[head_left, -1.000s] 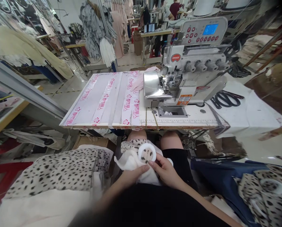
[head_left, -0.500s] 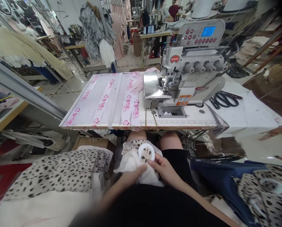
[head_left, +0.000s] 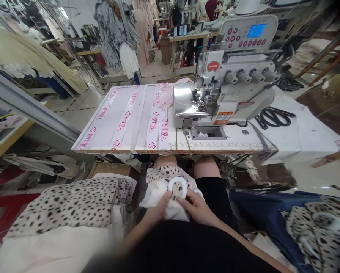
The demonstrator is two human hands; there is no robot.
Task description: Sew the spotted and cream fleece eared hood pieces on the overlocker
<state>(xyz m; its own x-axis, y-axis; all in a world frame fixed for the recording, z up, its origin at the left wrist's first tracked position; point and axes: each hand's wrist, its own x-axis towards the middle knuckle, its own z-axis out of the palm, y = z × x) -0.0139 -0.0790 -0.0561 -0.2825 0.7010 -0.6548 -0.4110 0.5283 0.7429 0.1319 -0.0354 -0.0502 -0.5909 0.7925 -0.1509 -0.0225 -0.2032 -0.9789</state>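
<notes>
Over my lap lies a cream garment piece with dark spots, and plain white cloth is bunched on top of it. A white ring rests on the cloth, spotted fabric showing through its opening. My right hand pinches the ring's right side between thumb and fingers. My left hand closes on the white cloth at the ring's lower left, its thumb near the rim. The fingers under the cloth are hidden.
Ahead stands an overlock sewing machine on a table with a printed plastic cover. Black scissors lie right of it. Spotted fabric is stacked at left. More spotted pieces with white rings lie at right on blue cloth.
The ring has shifted slightly down and to the right. My left hand has moved left and up to the ring's lower left; my right hand keeps its pinch.
</notes>
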